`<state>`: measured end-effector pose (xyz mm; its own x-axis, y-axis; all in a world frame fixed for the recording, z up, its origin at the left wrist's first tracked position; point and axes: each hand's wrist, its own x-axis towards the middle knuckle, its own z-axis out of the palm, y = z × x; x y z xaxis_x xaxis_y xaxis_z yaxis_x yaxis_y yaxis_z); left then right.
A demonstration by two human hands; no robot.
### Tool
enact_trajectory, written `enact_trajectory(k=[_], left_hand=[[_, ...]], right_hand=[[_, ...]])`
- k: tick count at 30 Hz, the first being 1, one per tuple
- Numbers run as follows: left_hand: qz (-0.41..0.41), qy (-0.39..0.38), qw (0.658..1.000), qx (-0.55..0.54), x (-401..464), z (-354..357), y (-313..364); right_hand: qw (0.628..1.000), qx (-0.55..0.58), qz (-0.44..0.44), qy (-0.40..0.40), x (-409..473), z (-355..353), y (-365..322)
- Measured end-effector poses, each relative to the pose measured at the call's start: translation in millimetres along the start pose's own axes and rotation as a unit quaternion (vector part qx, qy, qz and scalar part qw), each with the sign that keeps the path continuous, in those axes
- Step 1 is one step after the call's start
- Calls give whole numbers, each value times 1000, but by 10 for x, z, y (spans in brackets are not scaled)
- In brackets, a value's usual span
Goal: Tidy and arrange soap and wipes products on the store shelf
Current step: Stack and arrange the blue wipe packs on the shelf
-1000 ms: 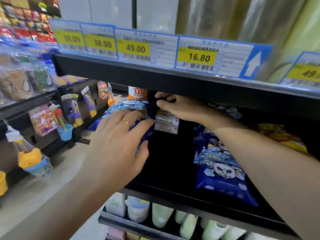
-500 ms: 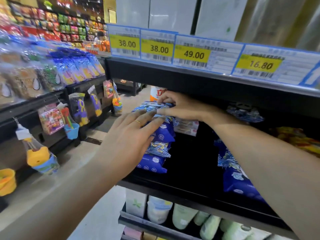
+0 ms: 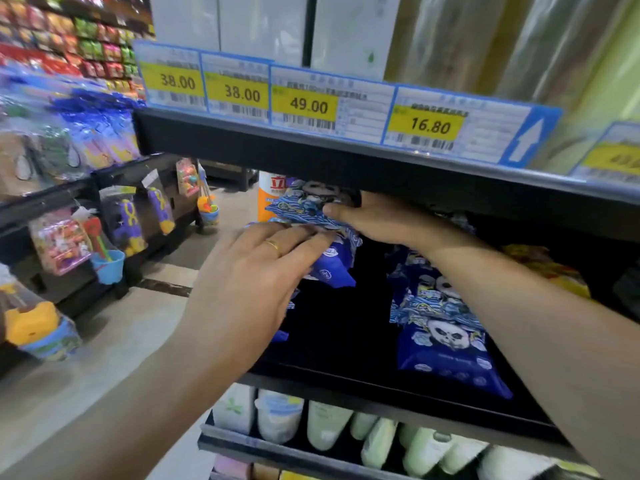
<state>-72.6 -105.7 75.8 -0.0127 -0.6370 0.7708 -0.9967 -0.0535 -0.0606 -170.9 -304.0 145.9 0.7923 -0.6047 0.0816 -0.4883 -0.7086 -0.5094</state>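
Observation:
A stack of blue wipes packs (image 3: pixel 334 263) with panda prints sits at the left end of the black shelf (image 3: pixel 346 344). My left hand (image 3: pixel 249 282), with a ring on it, rests with fairly straight fingers on the front of that stack. My right hand (image 3: pixel 384 220) reaches in under the upper shelf and grips the top wipes pack (image 3: pixel 298 206), thumb on its front; the fingers are hidden behind it. A second row of panda wipes packs (image 3: pixel 446 341) lies further right on the same shelf.
The upper shelf edge (image 3: pixel 311 147) with price tags hangs low over my right hand. An orange-and-white bottle (image 3: pixel 268 192) stands behind the stack. Yellow packs (image 3: pixel 540 268) lie at the right. Pale bottles (image 3: pixel 325 427) fill the shelf below. A toy rack (image 3: pixel 104 237) lines the aisle on the left.
My right hand has moved from the back of the shelf onto the top of the left stack. My left hand stays against the stack's front. The view has shifted.

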Motion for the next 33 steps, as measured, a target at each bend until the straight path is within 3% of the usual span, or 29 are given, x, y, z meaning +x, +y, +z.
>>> enact_trajectory(k=[5, 12, 16, 24, 30, 33], left_hand=[[6, -8, 1000, -29, 227, 127, 602], [17, -28, 999, -35, 490, 516, 1289], [10, -45, 999, -23, 650, 689, 1555], [-20, -112, 994, 0, 818, 932, 1723], [-35, -116, 993, -6, 862, 1013, 1690], [-39, -112, 993, -25, 894, 1026, 1677]], right_hand=[[998, 30, 60, -12, -361, -398, 586], [991, 12, 130, 40, -674, -719, 1388], [991, 2, 112, 69, -709, -795, 1645], [994, -26, 80, 72, -626, -745, 1845], [985, 86, 147, 13, -590, -776, 1784], [982, 123, 137, 31, -583, -727, 1726]])
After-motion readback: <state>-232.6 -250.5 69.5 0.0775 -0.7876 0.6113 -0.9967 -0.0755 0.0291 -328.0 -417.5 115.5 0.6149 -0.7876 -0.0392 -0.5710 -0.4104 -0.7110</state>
